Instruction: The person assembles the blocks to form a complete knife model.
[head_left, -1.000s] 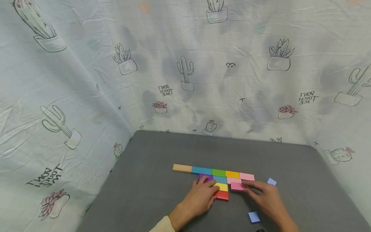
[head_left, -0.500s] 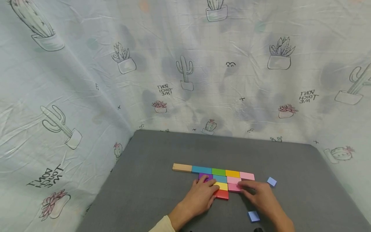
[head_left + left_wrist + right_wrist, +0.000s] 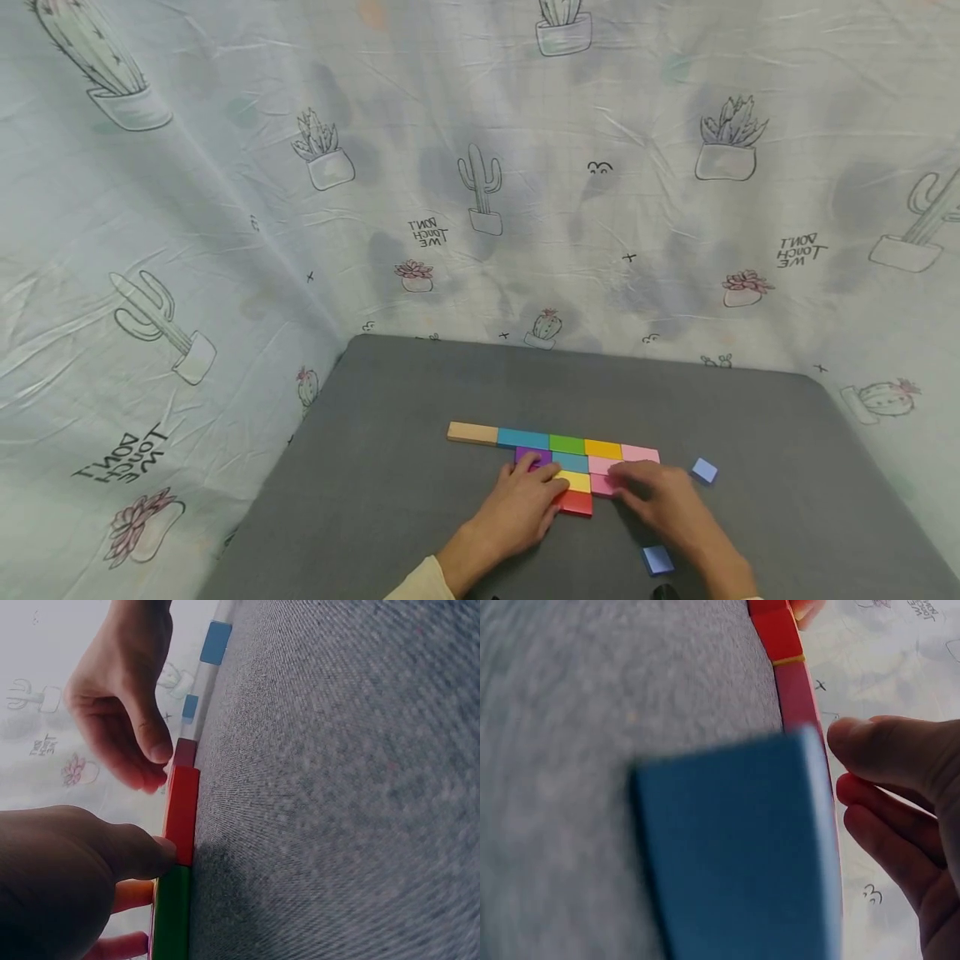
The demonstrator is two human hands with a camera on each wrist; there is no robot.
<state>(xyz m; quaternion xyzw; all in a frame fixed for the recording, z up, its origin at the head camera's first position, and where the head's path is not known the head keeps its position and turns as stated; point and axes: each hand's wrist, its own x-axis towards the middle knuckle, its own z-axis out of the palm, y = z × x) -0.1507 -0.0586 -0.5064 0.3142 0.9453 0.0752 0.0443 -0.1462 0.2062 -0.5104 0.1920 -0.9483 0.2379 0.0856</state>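
My left hand (image 3: 517, 510) rests on the left part of a flat layout of colored blocks, fingers spread over the purple block (image 3: 522, 455) and beside the yellow block (image 3: 574, 482). In the left wrist view its thumb touches the red block (image 3: 183, 814) near the green block (image 3: 172, 911), which the hand hides in the head view. My right hand (image 3: 667, 497) hovers at the darker pink block (image 3: 602, 485), which lies against the yellow one. Its fingers are loosely bent with nothing between them; whether the fingertips touch the block is hard to tell.
The back row holds a wooden block (image 3: 472, 433), a blue block (image 3: 522, 438), a green, a yellow and a pink block (image 3: 640, 454). Two loose blue blocks lie on the grey table (image 3: 375, 500): one (image 3: 704, 471) at right, another (image 3: 657, 560) nearer. Printed cloth (image 3: 525, 167) hangs behind.
The darker pink block has moved left against the yellow block and under the lighter pink one. My right hand moved left with it, then loosened its pinch. The left hand stays put.
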